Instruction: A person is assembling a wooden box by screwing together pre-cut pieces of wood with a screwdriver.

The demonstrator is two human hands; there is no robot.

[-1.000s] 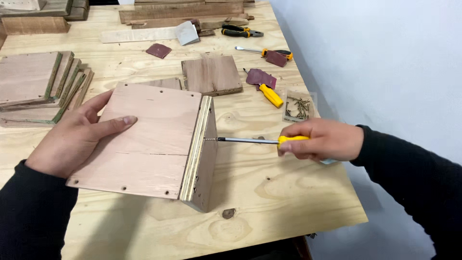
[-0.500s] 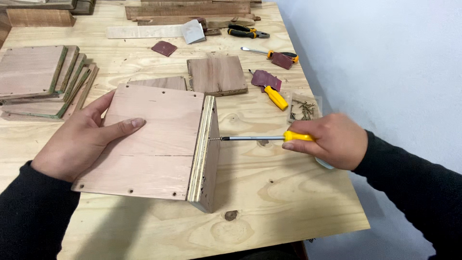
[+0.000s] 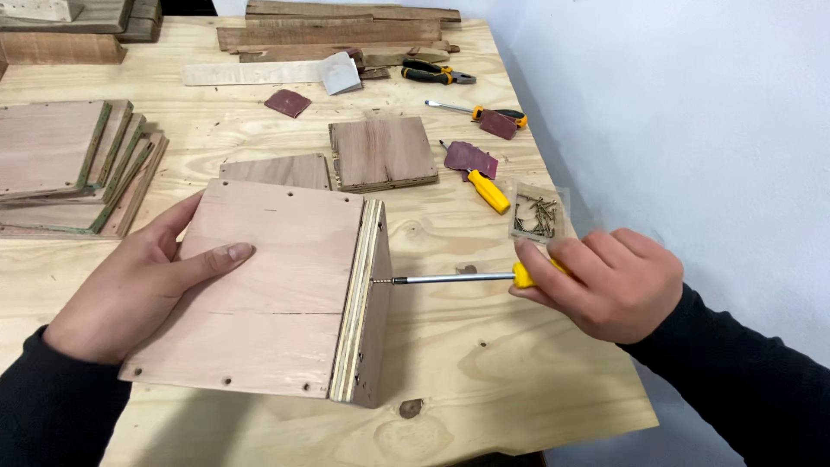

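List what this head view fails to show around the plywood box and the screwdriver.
- Screwdriver: most of its yellow handle is hidden inside the right hand.
- Screw at the tip: too small to tell its depth in the plywood box.
- Box underside and interior: hidden by its own top panel.
- Left hand: its palm covers the box's left edge.
- Screws in the clear packet: too small to count.
- Board stack: cut off by the left edge.

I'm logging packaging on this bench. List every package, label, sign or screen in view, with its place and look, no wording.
Small clear plastic packet: lies flat on the plywood workbench, beyond the right hand and beside the yellow-handled tool; roughly square, transparent, holding a heap of dark brassy screws.
No labels, signs or screens are in view.
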